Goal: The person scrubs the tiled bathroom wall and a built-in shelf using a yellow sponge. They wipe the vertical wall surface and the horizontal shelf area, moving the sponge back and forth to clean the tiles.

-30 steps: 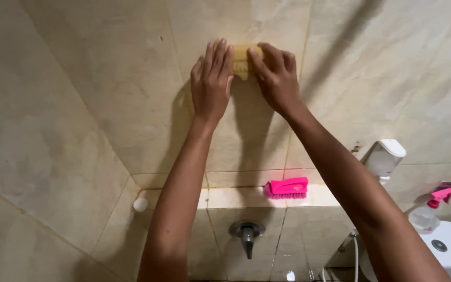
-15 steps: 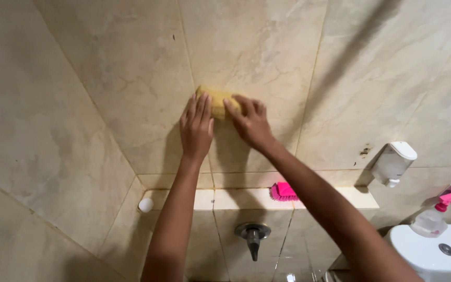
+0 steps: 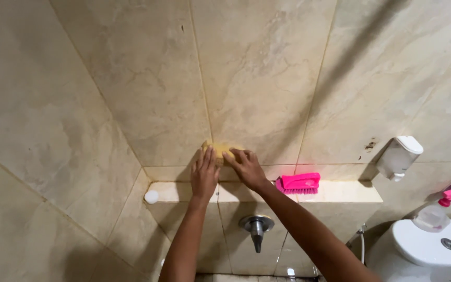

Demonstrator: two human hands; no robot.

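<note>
Both hands were pressing a yellow sponge (image 3: 220,150) against the wall (image 3: 257,78), low down, just above the ledge (image 3: 351,192) and over a grout line. The left hand (image 3: 204,177) lay flat with its fingers straight, only the fingertips on the sponge's left end; its grip was open and closed on nothing. The right hand (image 3: 246,168) had its fingers bent over the sponge's right part, a loose grip that pinned it to the tile rather than squeezing it.

The step in hand looked like scrubbing the tile with the sponge near the bottom of the wall. As a judgement, any further stroke from there would call for steady pressure from both palms and care at the ledge edge, which sat just under the sponge.

A pink brush (image 3: 299,183) lay on the ledge, just right of the right wrist. A small white round thing (image 3: 151,197) sat at the ledge's left end; what it was could not be told. A tap (image 3: 257,225) stuck out below the ledge, between the forearms. A white dispenser (image 3: 400,156) hung on the wall to the right, with brown marks beside it. A spray bottle (image 3: 437,211) with a pink head stood on the toilet tank (image 3: 424,245), which the frame cut off. Most of the sponge was hidden under the fingers, and whether the wall was wet or soapy was hard to make out
</note>
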